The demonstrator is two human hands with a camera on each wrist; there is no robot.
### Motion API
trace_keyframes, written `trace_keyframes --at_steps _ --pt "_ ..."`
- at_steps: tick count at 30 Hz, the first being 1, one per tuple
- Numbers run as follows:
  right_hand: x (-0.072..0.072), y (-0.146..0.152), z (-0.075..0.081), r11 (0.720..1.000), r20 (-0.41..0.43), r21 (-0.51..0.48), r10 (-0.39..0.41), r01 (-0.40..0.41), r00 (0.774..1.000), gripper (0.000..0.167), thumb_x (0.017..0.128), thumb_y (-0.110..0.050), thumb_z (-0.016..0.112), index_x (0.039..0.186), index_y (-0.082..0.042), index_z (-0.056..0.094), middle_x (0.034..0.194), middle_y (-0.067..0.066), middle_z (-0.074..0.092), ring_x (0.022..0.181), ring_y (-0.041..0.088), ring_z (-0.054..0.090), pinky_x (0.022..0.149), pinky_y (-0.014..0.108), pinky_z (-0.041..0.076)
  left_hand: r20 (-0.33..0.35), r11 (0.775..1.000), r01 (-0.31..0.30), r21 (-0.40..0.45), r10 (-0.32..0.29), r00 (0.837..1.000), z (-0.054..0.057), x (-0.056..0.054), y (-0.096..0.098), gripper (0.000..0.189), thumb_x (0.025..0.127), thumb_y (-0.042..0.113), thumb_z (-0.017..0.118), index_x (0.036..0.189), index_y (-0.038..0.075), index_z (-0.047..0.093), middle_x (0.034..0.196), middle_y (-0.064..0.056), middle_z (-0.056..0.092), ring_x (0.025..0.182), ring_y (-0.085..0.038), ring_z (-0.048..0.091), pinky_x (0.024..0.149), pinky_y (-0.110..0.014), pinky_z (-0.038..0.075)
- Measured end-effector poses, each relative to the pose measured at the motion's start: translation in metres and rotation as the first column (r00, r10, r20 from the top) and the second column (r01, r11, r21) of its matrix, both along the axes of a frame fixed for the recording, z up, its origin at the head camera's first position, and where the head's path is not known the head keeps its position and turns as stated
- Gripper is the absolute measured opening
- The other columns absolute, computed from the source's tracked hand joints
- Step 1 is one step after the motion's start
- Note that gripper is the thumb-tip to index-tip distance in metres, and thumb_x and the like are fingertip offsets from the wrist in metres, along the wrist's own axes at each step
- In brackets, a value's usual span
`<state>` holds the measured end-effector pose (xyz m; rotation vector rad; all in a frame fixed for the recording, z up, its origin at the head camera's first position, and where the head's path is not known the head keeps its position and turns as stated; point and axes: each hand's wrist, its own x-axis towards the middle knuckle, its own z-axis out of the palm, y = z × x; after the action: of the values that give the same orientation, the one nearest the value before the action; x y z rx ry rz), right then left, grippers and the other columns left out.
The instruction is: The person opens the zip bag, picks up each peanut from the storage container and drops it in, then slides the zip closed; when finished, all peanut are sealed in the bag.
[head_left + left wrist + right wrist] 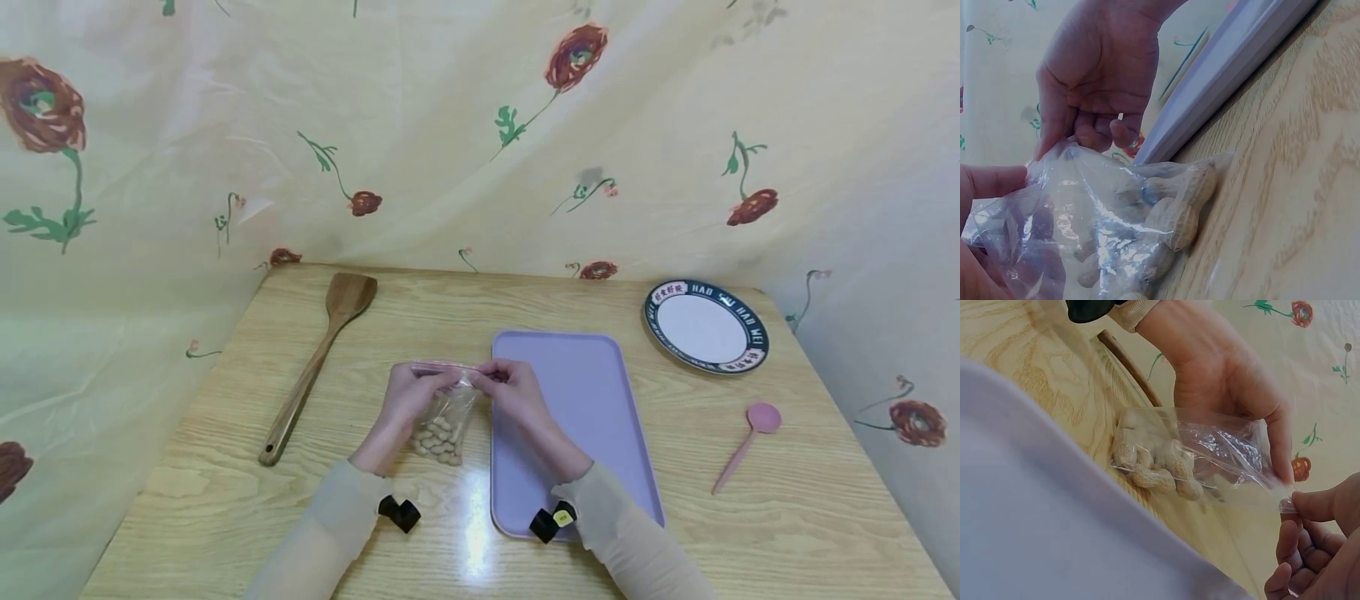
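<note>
A clear zip bag (454, 406) hangs upright between both hands, its lower end at the wooden tabletop. Unshelled peanuts (441, 440) fill its bottom and show closely in the left wrist view (1172, 219). My left hand (405, 398) pinches the top edge at the bag's left side, thumb in front. At the top right corner my right hand (517, 392) pinches the plastic between thumb and curled fingers; the right wrist view shows this grip (1322, 531) from close by. Whether the seal is parted cannot be made out.
Right of the bag lies a lilac tray (577, 417), partly under the right forearm. A wooden spatula (311, 367) lies at the left. Farther right are a dark-rimmed white plate (705, 329) and a pink spoon (753, 433). Flowered cloth (450, 125) hangs behind the table.
</note>
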<state>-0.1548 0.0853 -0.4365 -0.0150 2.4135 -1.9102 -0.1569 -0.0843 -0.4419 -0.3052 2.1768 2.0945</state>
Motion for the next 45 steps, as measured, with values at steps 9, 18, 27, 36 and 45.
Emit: trace_keyframes --at_steps 9,18,27,36,45 --pt "-0.004 0.006 -0.001 1.000 0.026 0.001 -0.024 0.024 0.999 0.010 0.086 -0.001 0.074 0.086 0.008 0.070 0.067 -0.001 0.062 0.062 0.008 0.051 0.056 0.020 0.041 0.008 0.999 -0.003 0.032 0.003 1.000 0.000 -0.004 -0.009 0.017 0.082 0.010 0.080 0.094 -0.001 0.077 0.085 -0.006 0.074 0.073 -0.014 0.066 0.066 -0.027 0.051" --pt "-0.005 0.008 -0.001 0.999 0.044 -0.006 -0.033 0.034 0.998 0.009 0.087 0.000 0.073 0.086 0.008 0.070 0.068 0.000 0.062 0.063 0.008 0.052 0.057 0.020 0.041 0.003 0.998 -0.043 0.042 0.042 0.999 0.001 -0.009 -0.017 0.013 0.082 0.010 0.080 0.090 -0.001 0.078 0.074 -0.001 0.071 0.064 -0.011 0.062 0.057 -0.024 0.048" --pt "-0.006 0.009 -0.001 0.999 0.052 -0.007 -0.034 0.035 0.998 0.009 0.087 0.000 0.072 0.087 0.009 0.070 0.068 -0.001 0.062 0.063 0.008 0.052 0.057 0.020 0.040 0.016 0.998 -0.057 0.030 0.057 0.998 0.002 -0.012 -0.023 0.015 0.083 0.010 0.079 0.092 -0.002 0.077 0.080 -0.001 0.072 0.068 -0.012 0.065 0.060 -0.026 0.050" --pt "-0.007 0.010 -0.003 0.999 0.050 -0.001 -0.042 0.042 0.998 0.010 0.087 0.000 0.071 0.088 0.010 0.069 0.067 -0.001 0.062 0.062 0.007 0.053 0.056 0.019 0.040 0.026 0.999 -0.047 0.004 0.047 0.999 0.005 -0.014 -0.027 0.019 0.085 0.011 0.077 0.096 -0.004 0.075 0.075 -0.001 0.072 0.068 -0.012 0.065 0.064 -0.029 0.049" --pt "-0.008 0.011 -0.005 0.998 0.043 0.014 -0.055 0.054 0.998 0.011 0.088 0.000 0.071 0.089 0.010 0.070 0.068 0.000 0.062 0.061 0.007 0.051 0.055 0.020 0.040 0.019 1.000 -0.032 -0.001 0.032 0.999 0.004 -0.015 -0.028 0.017 0.088 0.013 0.075 0.095 -0.002 0.076 0.076 -0.002 0.073 0.068 -0.011 0.065 0.067 -0.031 0.049"
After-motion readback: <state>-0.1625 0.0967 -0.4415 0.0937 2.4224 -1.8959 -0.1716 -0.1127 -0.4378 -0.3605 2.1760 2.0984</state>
